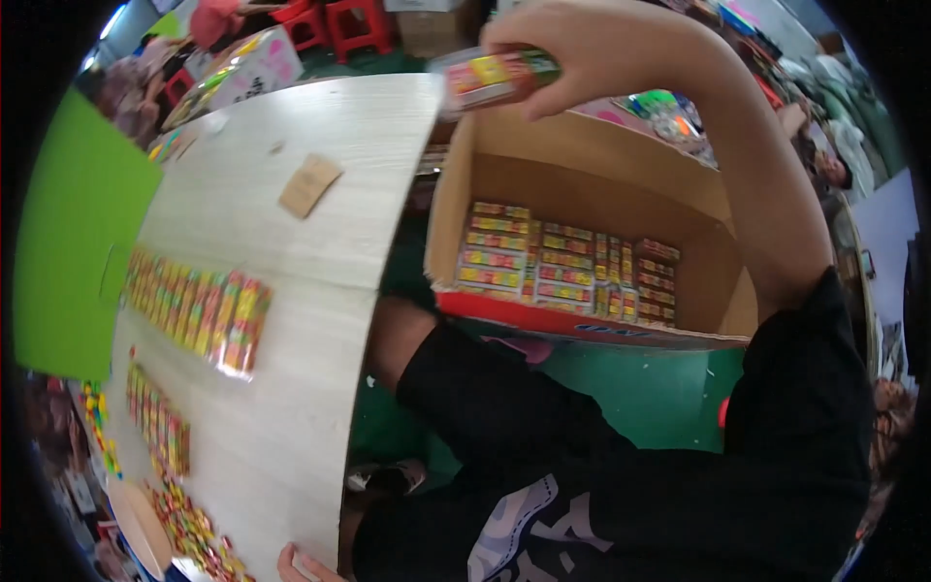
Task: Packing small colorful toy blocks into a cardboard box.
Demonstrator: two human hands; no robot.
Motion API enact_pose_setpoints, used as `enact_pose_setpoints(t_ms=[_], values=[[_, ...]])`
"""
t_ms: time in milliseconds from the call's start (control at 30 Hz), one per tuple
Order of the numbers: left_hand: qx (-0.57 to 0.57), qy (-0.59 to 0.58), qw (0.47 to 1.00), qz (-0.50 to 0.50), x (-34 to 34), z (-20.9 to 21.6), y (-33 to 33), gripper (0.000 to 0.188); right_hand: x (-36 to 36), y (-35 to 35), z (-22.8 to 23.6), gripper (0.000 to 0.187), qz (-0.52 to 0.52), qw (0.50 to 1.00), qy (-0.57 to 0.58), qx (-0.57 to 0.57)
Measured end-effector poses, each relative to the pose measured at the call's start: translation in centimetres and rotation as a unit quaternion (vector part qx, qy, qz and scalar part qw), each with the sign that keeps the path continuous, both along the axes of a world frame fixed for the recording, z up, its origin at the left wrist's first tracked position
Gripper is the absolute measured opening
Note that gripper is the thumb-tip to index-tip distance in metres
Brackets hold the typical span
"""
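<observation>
Raised at the top, my right hand (543,60) is closed round a clear plastic pack (482,80) with red, yellow and green contents. It is held between the table's far right corner and an open cardboard box (454,209). Inside that box lie several stacks of similar packs (567,274). My left hand (305,565) shows only in part at the bottom edge, by the table's near right side, its fingers stretched out with nothing visible in them. A long row of colourful packs (199,307) stands on the white table (301,388), with a shorter row (158,419) nearer me.
Loose small wrapped pieces (199,529) lie at the table's near left, beside a tan round-edged object (141,529). A flat piece of brown cardboard (310,184) rests farther back. Along the left side stands a bright green panel (73,233). Red stools (357,27) are beyond the table.
</observation>
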State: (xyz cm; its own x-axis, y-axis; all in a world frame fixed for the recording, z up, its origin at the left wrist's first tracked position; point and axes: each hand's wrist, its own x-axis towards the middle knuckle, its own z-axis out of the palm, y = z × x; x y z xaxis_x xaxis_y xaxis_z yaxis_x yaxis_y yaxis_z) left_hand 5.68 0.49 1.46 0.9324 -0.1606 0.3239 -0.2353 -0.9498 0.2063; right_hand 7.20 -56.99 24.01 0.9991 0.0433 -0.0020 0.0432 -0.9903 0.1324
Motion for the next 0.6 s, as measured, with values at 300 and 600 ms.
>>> enact_pose_setpoints(t_ms=[300,600], values=[[0.036,0.025,0.984,-0.174,6.2,2.9,-17.5,0.031,-13.1,-12.6,-19.9,0.03,-0.134,0.979,0.093,0.121],[0.088,0.023,0.977,-0.194,8.2,0.2,-19.5,0.035,-21.1,-11.0,-37.1,0.043,-0.229,0.911,0.271,0.21]])
